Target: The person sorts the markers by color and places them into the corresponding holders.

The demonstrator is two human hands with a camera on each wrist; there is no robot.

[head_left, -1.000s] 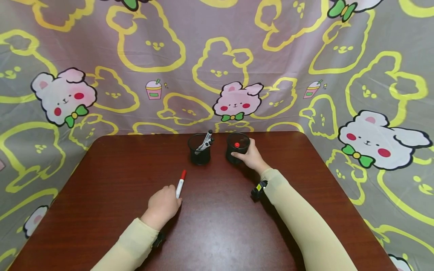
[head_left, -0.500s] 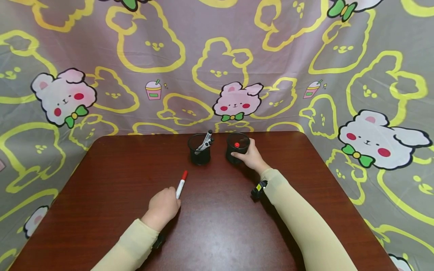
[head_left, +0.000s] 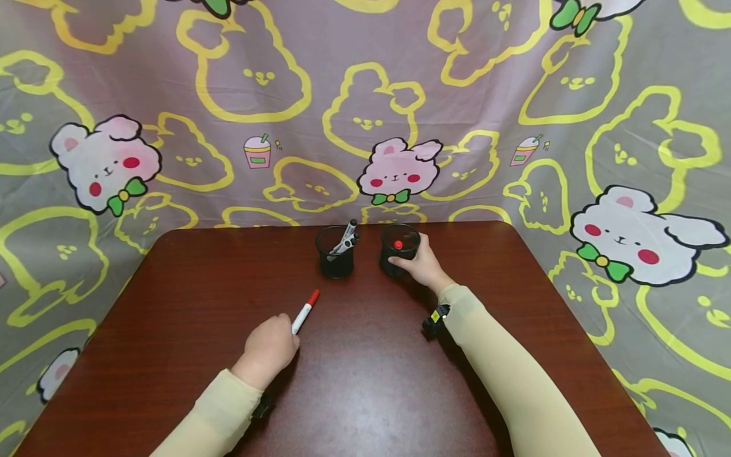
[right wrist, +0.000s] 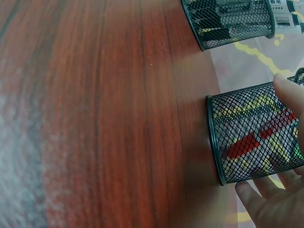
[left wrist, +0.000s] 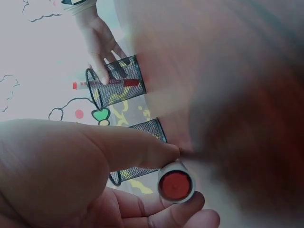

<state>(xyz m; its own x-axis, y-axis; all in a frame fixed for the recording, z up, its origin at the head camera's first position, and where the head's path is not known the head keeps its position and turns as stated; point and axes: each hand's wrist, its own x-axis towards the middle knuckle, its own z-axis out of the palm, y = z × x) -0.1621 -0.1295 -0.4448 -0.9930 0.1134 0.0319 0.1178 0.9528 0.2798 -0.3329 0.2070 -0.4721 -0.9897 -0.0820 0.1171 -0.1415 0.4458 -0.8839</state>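
Note:
My left hand pinches a white marker with a red cap between thumb and fingers, low over the table, its capped end pointing away and to the right. The left wrist view shows the marker's round red end close up. At the back of the table, my right hand holds a black mesh pen holder round its side, thumb in front. One red marker stands inside that holder and shows through the mesh in the right wrist view.
Left of the held one stands a second black mesh pen holder, with several black-capped markers leaning to its right side. The brown table ends at a patterned cloth behind and at both sides.
My left hand has drawn slightly back to the left, and the marker in it has tilted further to the right. The right hand and both pen holders stay where they were.

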